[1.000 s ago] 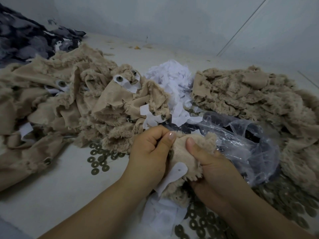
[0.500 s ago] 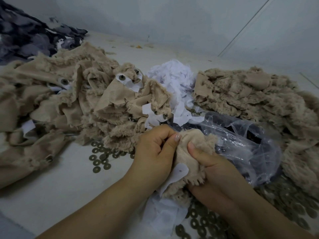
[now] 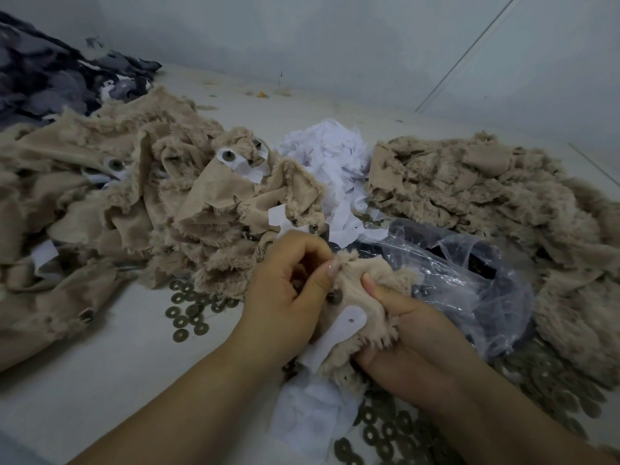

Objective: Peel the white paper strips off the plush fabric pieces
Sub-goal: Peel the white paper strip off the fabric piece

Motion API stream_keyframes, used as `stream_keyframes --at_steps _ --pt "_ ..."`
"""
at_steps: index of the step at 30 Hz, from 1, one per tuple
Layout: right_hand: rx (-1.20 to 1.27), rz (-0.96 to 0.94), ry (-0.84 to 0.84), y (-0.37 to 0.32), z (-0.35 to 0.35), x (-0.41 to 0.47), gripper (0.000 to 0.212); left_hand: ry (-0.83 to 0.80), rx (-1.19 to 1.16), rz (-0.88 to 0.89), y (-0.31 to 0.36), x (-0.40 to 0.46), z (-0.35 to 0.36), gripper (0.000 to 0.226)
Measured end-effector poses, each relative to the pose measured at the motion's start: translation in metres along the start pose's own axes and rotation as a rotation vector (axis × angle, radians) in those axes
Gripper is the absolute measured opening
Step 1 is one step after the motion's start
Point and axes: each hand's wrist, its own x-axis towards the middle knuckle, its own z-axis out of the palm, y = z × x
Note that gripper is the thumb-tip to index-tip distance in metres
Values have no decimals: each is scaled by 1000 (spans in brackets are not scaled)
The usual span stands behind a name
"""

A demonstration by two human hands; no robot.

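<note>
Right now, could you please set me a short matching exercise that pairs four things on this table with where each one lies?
Things:
1. white paper scraps
2. clear plastic bag
3. dark grey fabric
4. held plush piece

Places:
A. far left corner
B. between the two hands
C. heaped at the back, between the two beige piles
D. just right of the hands

Pairs: 1-C, 2-D, 3-A, 4-B

Washers (image 3: 188, 310), clear plastic bag (image 3: 469, 280), dark fabric (image 3: 50, 82).
</note>
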Motion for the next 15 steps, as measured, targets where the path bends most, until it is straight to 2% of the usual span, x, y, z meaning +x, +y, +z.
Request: stream_keyframes --at_steps 3,5,9,12,15 --pt "26 4 -9 -2 -2 -1 41 -79 9 152 6 2 -10 2" --pt "23 5 -5 -3 -3 -1 41 -170 22 169 9 3 -13 6" --pt "20 22 -27 -2 -3 0 45 -317 221 207 9 1 -12 15" --pt "33 37 -55 -1 -3 0 46 -343 324 237 6 2 -11 19" --pt "40 21 -38 -1 -5 1 44 -333 323 221 3 2 -10 17"
